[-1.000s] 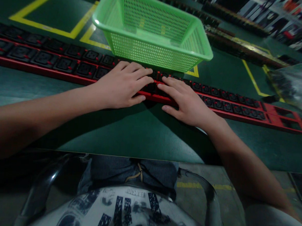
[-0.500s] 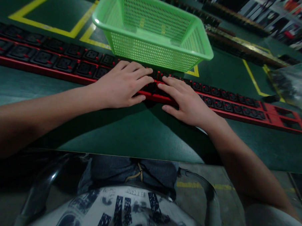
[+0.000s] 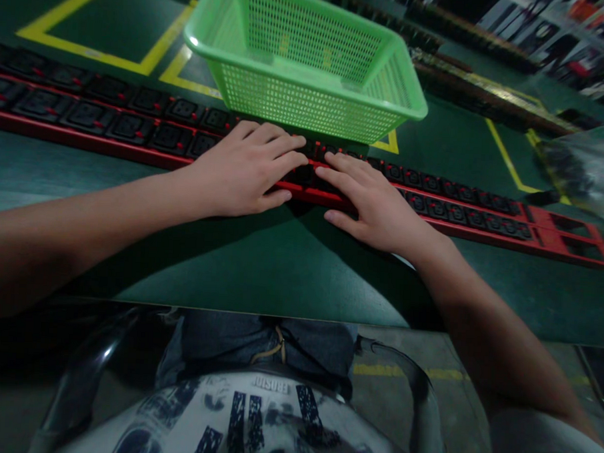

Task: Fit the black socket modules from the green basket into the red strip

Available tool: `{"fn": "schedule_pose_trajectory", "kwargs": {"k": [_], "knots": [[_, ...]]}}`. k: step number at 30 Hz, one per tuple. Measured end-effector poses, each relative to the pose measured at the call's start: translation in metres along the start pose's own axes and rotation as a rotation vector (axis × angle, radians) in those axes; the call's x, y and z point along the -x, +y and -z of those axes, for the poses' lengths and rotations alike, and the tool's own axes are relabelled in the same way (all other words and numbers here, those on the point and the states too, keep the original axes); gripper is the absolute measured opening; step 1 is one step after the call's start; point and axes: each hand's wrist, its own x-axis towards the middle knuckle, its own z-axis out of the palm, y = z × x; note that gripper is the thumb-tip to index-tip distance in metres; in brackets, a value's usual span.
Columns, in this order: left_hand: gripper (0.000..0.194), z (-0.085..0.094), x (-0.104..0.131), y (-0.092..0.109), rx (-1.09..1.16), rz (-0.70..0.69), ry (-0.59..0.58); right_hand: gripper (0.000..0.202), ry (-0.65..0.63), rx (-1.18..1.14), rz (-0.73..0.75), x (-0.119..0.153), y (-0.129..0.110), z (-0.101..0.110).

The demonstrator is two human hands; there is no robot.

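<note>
A long red power strip housing [image 3: 482, 233] lies across the bench, fitted with two rows of black sockets [image 3: 86, 115]. My left hand [image 3: 252, 167] rests palm down over its middle, fingers stretched out and pointing right. Facing it, my right hand [image 3: 370, 199] lies on the same strip with fingers extended to the left. A narrow gap separates the fingertips of the two hands. Both hands hide some of the sockets beneath them. Neither hand grips anything that I can see. At the right end, the housing has bare rectangular openings.
Just beyond the strip stands a green perforated basket [image 3: 312, 97]. A clear plastic bag [image 3: 592, 169] with dark contents lies at the right. Yellow tape [image 3: 89, 53] marks rectangles on the green bench [image 3: 260, 271]. More long strips [image 3: 502, 102] lie at the far side.
</note>
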Motion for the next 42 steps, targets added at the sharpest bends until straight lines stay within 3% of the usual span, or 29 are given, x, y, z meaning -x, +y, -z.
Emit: {"fn": "schedule_pose_trajectory", "kwargs": {"k": [19,42], "knots": [[0.057,-0.0017,0.0005,-0.0019,0.013,0.001,0.01,0.08,-0.005,-0.014,-0.009,0.0005,0.0002,-0.0001],[0.055,-0.0007,0.0001,-0.0015,0.027,0.016,0.002,0.073,-0.003,-0.015,-0.008,-0.0005,-0.001,0.0008]]}}
